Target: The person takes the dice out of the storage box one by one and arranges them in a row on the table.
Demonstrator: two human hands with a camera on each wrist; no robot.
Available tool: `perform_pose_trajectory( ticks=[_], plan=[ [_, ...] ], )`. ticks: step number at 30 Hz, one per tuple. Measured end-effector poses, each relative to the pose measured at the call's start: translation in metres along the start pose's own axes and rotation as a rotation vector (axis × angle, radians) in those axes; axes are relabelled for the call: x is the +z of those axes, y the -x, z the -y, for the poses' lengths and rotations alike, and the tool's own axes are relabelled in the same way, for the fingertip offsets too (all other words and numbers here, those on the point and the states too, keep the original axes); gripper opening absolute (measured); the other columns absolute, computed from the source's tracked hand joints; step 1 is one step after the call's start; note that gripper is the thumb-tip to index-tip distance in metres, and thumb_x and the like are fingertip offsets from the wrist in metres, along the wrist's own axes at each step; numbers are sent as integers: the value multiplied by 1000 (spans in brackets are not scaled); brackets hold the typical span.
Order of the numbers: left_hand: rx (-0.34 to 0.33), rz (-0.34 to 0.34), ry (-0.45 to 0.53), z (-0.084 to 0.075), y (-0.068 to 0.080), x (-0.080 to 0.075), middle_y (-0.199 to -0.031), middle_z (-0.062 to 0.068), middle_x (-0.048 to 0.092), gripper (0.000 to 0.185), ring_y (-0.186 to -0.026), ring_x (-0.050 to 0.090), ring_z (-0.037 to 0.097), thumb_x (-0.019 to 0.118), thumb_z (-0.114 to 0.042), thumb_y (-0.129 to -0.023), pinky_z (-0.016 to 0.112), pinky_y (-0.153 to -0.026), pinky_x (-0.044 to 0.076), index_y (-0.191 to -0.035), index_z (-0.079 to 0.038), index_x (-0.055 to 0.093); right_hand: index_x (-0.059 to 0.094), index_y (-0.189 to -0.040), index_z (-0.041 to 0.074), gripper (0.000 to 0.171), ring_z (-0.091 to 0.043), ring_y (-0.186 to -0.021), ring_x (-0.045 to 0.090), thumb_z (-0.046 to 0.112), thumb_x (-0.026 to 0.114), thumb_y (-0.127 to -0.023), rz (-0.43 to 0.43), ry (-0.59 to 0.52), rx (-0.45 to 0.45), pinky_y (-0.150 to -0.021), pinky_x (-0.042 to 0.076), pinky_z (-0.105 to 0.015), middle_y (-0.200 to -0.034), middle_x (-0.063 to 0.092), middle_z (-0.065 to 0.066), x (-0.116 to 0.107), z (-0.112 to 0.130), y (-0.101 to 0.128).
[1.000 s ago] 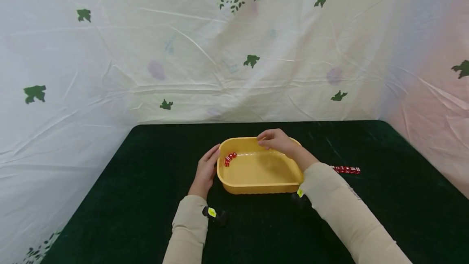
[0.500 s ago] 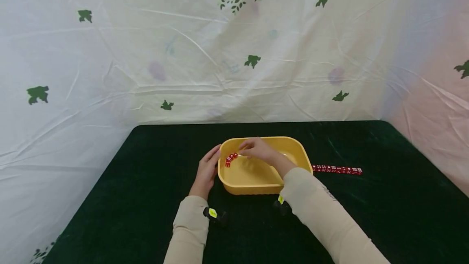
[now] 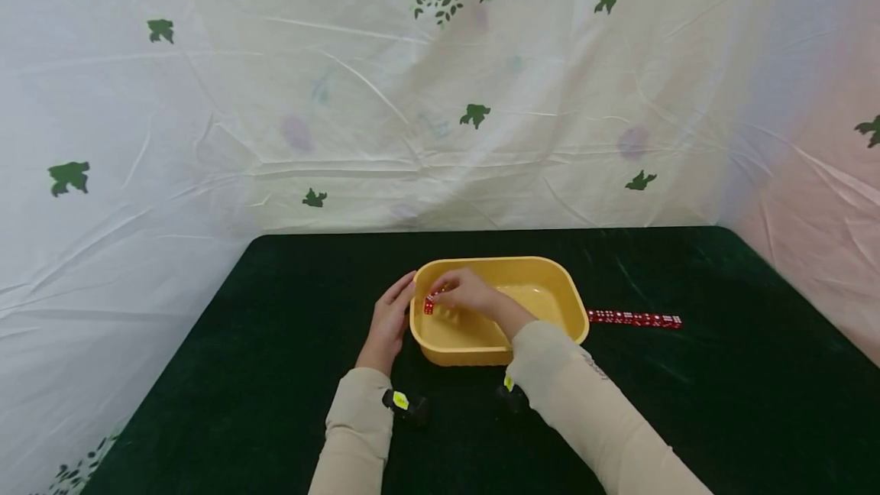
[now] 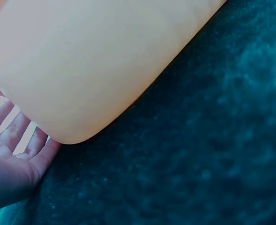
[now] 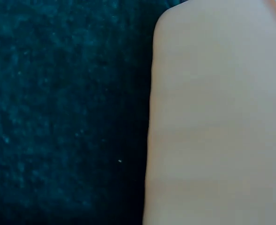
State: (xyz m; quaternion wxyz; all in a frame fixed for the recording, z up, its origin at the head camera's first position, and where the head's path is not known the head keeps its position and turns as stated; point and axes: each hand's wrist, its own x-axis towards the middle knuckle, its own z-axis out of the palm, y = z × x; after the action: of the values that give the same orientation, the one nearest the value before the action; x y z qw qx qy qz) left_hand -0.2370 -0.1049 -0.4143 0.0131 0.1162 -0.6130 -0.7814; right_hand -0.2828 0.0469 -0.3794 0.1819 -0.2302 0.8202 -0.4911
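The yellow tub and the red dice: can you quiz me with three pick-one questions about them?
1. Where is the row of dice outside the tub?
A. right of it
B. left of it
C. on its rim

2. What colour is the tablecloth?
A. white
B. dark green
C. red

3. What is the left hand doing?
A. gripping a die
B. lying in the lap
C. resting flat against the tub's side

Answers: 1 A, the row lies on the cloth to the right. 2 B, the head view shows dark green. 3 C, straight fingers lie along the wall.
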Motion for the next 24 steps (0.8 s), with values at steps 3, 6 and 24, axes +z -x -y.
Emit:
perform_pose_trajectory(
  ticks=[3, 6, 24],
  plan=[
    [-3, 4, -3, 0, 0, 0, -122, -2, 45, 38, -108, 42, 17, 54, -36, -83, 36, -86, 39, -118, -21, 53, 63, -96, 2, 17, -22, -64, 51, 9, 61, -80, 8, 26, 27, -57, 45, -29, -80, 57, -7, 2, -2, -1],
    [-1, 7, -9, 0, 0, 1, -122, -2, 45, 38, -108, 42, 16, 54, -37, -83, 36, -86, 39, -118, -22, 53, 63, -97, 3, 17, -22, -63, 51, 8, 59, -81, 28, 36, 37, -57, 45, -28, -79, 57, -6, 4, -4, -2],
    [2, 8, -11, 0, 2, 0, -123, -2, 44, 39, -109, 41, 17, 53, -37, -83, 37, -87, 37, -119, -21, 52, 62, -100, 4, 19, -19, -65, 48, 5, 59, -81, 88, 105, 6, -59, 43, -25, -86, 58, -4, 10, -7, -4]
  ],
)
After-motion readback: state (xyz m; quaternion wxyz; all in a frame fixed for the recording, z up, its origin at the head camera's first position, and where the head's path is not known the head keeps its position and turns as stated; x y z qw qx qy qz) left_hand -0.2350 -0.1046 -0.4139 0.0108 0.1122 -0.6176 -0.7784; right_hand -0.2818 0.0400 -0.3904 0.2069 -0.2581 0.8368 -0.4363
